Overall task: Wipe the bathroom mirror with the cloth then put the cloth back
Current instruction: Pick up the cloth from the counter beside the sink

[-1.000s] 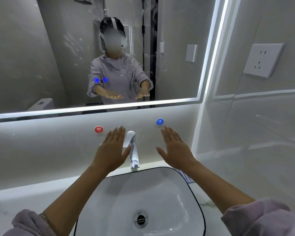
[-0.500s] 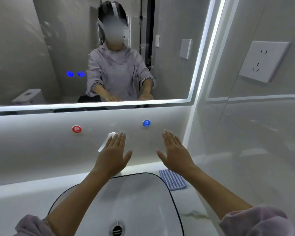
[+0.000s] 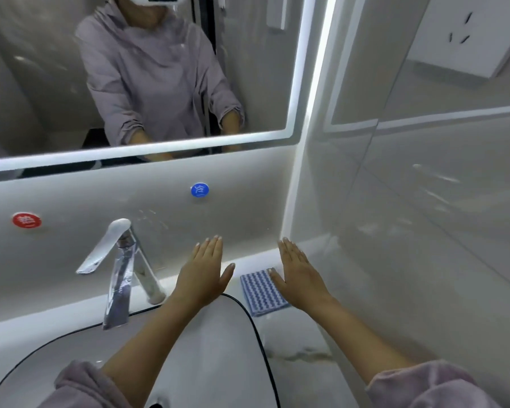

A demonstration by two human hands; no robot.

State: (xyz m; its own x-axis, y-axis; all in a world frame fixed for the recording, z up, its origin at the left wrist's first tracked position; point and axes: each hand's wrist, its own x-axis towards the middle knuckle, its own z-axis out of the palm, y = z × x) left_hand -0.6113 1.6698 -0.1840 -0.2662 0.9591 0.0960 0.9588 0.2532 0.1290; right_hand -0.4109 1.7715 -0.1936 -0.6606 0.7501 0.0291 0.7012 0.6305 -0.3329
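A: Gripping anything?
B: No. Holds nothing in the left hand (image 3: 203, 275) or the right hand (image 3: 299, 275): flat, palms down, fingers straight and close together, thumbs out.
A: And around them, biggest first?
B: Starts with the mirror (image 3: 56, 83), filling the upper left, edged with a bright light strip, reflecting a person (image 3: 153, 78) in a grey-lilac top. Meets the glossy side wall (image 3: 424, 231) on the right at the corner. Lower down, shows the white sink (image 3: 224, 348) with a thin black rim, under the left forearm. Runs on to the right into the pale counter (image 3: 292, 378) with a faint brown vein.
A: Smaller things?
B: Finds the chrome faucet (image 3: 121, 260) behind the sink, left of the left hand, spout angled down and to the left. Cuts off a white socket (image 3: 468, 30) at the top edge, high on the side wall.
A: And the cloth (image 3: 261, 293)?
B: Lies flat and folded on the counter, between the two hands, just right of the sink rim and near the back wall (image 3: 71, 245). Blue and white, wavy pattern. Passes under the right thumb at its right edge in this view; cannot tell whether touching.
A: Smallest?
B: Ends with two round stickers on the back wall: the red sticker (image 3: 26, 220) left of the faucet, the blue sticker (image 3: 199, 190) above the left hand.
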